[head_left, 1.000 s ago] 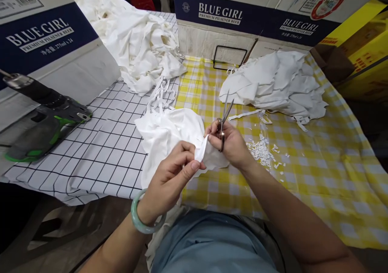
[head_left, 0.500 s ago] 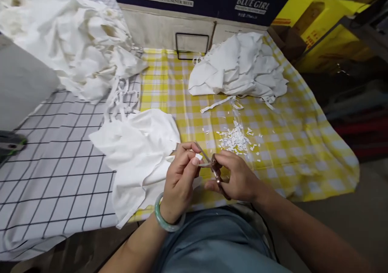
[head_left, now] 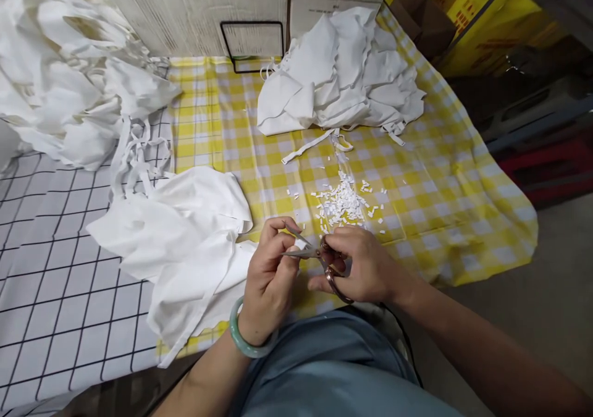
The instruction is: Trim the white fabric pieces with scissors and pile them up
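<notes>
Gripping scissors [head_left: 317, 253] open in the right hand [head_left: 368, 264], around a small white piece [head_left: 301, 243] pinched in the left hand [head_left: 269, 278], likely to steady it, beside white cloth [head_left: 194, 219] on the worktop [head_left: 435, 207].

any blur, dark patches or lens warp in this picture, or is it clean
In the head view, the scissors and right hand read fairly clear; the white fabric pile is bright with soft grey shading in its folds; the floor on the right is dim and lacks detail; the black-grid cloth looks stretched toward the edge, probably wide-angle distortion
</notes>
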### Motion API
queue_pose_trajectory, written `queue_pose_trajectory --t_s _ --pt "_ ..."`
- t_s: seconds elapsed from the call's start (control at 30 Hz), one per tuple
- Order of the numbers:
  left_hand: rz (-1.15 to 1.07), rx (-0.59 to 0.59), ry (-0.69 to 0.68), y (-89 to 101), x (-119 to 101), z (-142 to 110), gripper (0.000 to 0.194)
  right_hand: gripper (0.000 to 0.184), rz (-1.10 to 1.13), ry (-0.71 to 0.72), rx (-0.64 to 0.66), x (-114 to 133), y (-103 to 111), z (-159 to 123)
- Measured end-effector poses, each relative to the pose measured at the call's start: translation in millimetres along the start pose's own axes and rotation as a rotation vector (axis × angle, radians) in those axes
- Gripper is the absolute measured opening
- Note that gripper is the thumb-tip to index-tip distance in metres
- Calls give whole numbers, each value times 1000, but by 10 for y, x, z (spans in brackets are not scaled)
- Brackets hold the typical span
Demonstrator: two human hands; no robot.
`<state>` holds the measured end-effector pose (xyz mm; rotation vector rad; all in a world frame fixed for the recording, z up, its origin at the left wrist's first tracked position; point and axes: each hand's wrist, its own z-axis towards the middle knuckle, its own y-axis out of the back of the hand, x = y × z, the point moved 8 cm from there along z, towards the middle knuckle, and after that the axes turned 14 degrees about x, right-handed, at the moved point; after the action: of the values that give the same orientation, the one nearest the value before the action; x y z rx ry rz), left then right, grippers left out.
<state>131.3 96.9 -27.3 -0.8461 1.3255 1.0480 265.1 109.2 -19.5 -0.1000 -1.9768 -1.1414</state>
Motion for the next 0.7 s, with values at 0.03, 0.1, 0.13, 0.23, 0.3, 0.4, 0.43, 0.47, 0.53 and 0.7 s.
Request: queue_pose_trajectory --t_s 0.03,0.1,0.13,0.23,0.3,0.4,0.43,0.47,0.53,0.7 --pt "-2 7 9 -4 13 4 27 39 6 2 -3 -5 1 0" --pt "-10 23 12 -14 17 13 27 40 12 1 -6 -15 -2 0" --pt "-13 30 7 -19 11 18 27 39 13 -1 -4 -22 -6 0" --pt "-11 39 -12 -31 -14 31 27 38 24 -7 7 -41 -26 1" --pt "-13 37 -26 -37 -27 38 26 38 35 -3 4 -47 -32 0" --pt "-29 32 -45 -49 -32 51 25 38 65 5 -12 -53 -31 -7" --pt "-38 32 -42 -56 -24 57 25 39 77 5 -17 -58 -30 -13" --pt "-48 33 -35 -66 -12 64 24 40 86 4 -23 -65 -28 -22" --pt "-65 45 -20 -97 12 78 23 41 97 -5 -39 -92 -20 -50" --pt "-63 124 31 -238 62 130 23 44 114 -58 -108 -246 4 -197"
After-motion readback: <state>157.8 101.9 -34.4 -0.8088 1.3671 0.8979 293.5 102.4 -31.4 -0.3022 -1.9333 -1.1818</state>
